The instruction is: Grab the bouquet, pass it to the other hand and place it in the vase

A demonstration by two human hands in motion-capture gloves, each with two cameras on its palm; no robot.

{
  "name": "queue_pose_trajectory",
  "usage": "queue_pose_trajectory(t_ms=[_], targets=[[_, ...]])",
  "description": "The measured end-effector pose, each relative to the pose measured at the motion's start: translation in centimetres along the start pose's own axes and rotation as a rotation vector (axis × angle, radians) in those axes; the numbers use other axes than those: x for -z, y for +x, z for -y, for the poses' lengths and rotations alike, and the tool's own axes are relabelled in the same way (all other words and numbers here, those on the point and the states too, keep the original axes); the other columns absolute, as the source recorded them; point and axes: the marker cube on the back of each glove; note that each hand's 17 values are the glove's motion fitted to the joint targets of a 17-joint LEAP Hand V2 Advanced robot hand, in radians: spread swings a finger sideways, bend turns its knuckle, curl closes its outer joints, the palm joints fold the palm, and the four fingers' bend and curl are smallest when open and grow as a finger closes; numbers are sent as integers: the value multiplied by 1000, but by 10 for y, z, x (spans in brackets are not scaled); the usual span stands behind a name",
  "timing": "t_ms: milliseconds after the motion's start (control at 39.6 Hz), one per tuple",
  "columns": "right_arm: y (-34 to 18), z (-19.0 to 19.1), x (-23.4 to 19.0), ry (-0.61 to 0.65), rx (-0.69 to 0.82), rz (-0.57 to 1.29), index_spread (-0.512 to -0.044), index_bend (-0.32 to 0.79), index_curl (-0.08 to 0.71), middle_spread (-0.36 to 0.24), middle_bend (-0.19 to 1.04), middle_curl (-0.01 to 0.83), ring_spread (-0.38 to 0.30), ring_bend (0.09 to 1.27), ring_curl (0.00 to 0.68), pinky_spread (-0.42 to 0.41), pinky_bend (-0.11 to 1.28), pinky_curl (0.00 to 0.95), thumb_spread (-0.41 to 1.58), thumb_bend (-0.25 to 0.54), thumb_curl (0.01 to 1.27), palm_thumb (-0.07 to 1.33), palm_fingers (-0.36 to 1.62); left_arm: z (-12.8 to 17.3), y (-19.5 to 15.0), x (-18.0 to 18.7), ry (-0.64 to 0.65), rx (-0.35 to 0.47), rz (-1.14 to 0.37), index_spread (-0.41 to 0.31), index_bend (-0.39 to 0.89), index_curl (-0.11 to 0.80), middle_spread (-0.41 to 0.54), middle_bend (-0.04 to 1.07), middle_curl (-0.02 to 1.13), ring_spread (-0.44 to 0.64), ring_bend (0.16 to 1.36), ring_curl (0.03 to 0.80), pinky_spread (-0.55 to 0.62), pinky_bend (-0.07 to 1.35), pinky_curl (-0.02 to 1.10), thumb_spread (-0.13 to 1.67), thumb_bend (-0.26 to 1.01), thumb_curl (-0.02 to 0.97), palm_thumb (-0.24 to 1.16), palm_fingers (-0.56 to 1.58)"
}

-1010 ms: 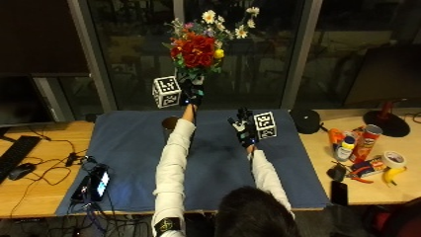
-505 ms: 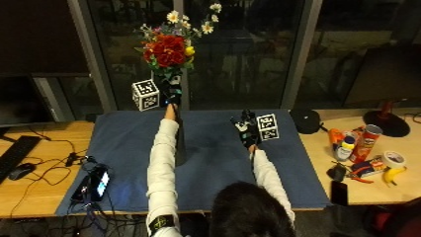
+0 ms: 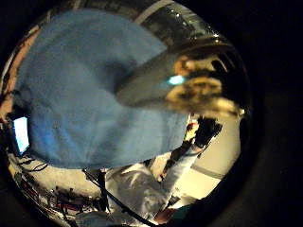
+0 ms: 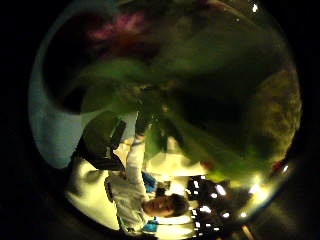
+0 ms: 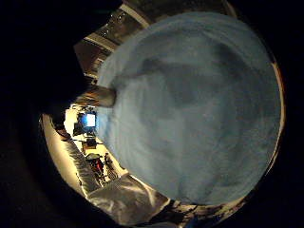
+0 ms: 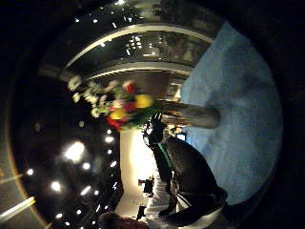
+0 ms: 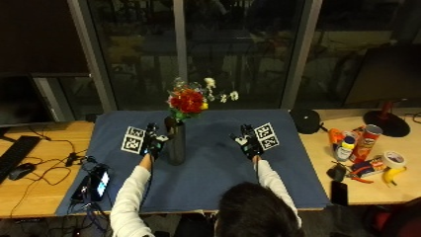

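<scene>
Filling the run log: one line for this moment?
bouquet: in vase | vase: upright on blue cloth | left hand: beside vase | right hand: over cloth, empty

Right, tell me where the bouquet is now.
In the outside view the bouquet stands in the dark vase on the blue cloth, left of centre, beside the left hand.
</scene>
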Motion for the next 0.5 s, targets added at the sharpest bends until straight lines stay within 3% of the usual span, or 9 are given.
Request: queue_pose_trajectory(t_ms=[25,76,151,278,404,505], targets=[[9,0,1,-3,10,-19,-313,133,193,-10,225,353,27,522,304,204,590,345,998,-16,333,459,123,3,-14,-1,19,-125,-4,109,-13,365,166,212,470,187,448,448,230,355,467,723,-41,603,649,-158],[27,1,5,8,37,-60,-313,133,196,-7,220,352,33,518,304,205,583,344,1001,-19,332,466,120,-15,-30,-2,44,-275,-9,147,-14,320,238,167,404,259,448,401,297,355,429,756,-29,587,664,-145],[46,-3,12,2,25,-70,-309,136,201,-5,215,351,36,502,299,211,577,344,1006,-20,332,473,113,-47,-39,-2,101,-382,26,179,-4,270,315,158,356,348,469,373,377,374,405,810,-38,556,650,-161],[76,-4,30,47,21,-155,-307,131,205,-3,210,350,40,493,295,217,563,341,1011,-23,330,480,117,-60,-39,-4,107,-518,58,211,18,210,394,161,332,445,508,361,456,410,396,856,-57,508,585,-177],[94,-3,37,-51,27,-160,-309,139,213,-3,204,349,43,478,290,214,551,337,1017,-16,335,512,133,-28,-32,-4,126,-520,38,213,40,170,431,165,317,492,534,357,493,425,391,882,-58,464,512,-175],[105,1,33,-112,7,-149,-312,131,214,-10,200,349,44,474,288,212,542,336,1024,35,372,636,136,-9,-24,2,132,-485,-13,203,55,150,426,181,315,502,550,355,499,422,384,892,-66,430,438,-148]])
